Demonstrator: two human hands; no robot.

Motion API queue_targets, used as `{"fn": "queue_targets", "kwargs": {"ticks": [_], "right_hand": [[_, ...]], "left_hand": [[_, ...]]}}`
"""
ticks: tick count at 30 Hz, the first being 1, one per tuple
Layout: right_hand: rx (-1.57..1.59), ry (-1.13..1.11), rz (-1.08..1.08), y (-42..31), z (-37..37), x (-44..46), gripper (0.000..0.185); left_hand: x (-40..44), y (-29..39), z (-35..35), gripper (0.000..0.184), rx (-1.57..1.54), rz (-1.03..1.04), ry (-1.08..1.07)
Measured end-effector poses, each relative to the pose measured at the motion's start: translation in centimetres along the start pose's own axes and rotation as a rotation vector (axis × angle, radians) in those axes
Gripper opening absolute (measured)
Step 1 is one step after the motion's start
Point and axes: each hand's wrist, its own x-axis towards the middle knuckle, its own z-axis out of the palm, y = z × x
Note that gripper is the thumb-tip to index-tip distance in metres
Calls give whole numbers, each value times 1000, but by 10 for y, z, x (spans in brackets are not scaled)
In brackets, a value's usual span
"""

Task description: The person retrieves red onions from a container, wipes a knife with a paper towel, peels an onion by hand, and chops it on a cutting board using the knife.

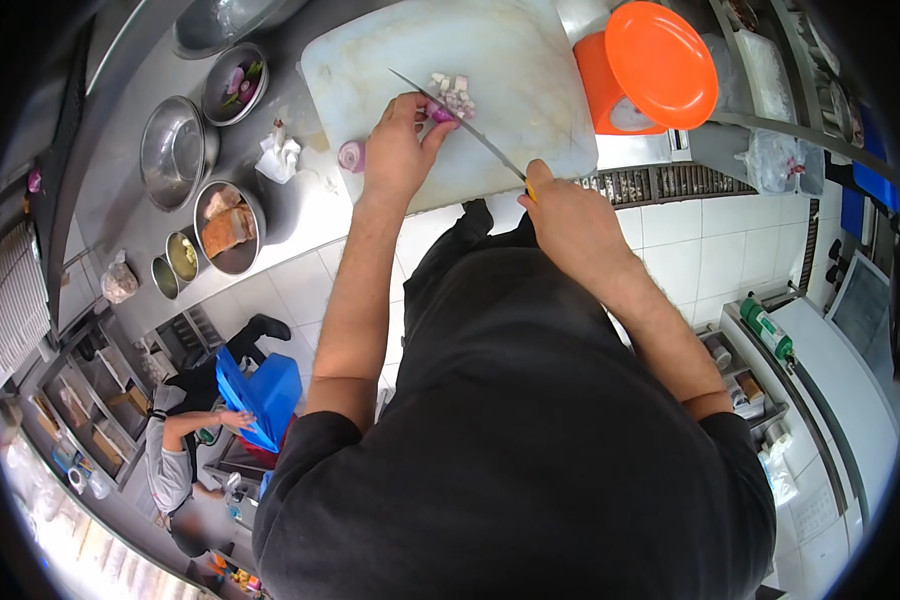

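Observation:
My right hand (pixel 572 215) is closed around the yellow handle of a kitchen knife (pixel 475 134), whose long blade slants up and left across a white cutting board (pixel 530 60). With bent fingers my left hand (pixel 402 145) grips a piece of red onion (pixel 440 112), and the blade lies right against it. Just beyond the blade sits a small heap of diced onion (pixel 455 92). Another piece of red onion (pixel 352 156), its cut face showing rings, rests by the board's left edge, beside my left wrist.
Left on the steel counter are a bowl of onion pieces (pixel 238 88), a metal bowl (pixel 173 150), a bowl of meat-like chunks (pixel 230 235) and crumpled paper (pixel 280 155). An orange bin (pixel 595 85) with its round lid (pixel 662 65) stands right. A co-worker (pixel 170 460) handles a blue container (pixel 270 395).

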Motion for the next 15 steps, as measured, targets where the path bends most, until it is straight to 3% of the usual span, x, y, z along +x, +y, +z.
{"fn": "queue_targets", "kwargs": {"ticks": [15], "right_hand": [[-49, 11, -24, -6, 5, 26, 22]], "left_hand": [[-3, 15, -13, 45, 161, -104, -21]]}}
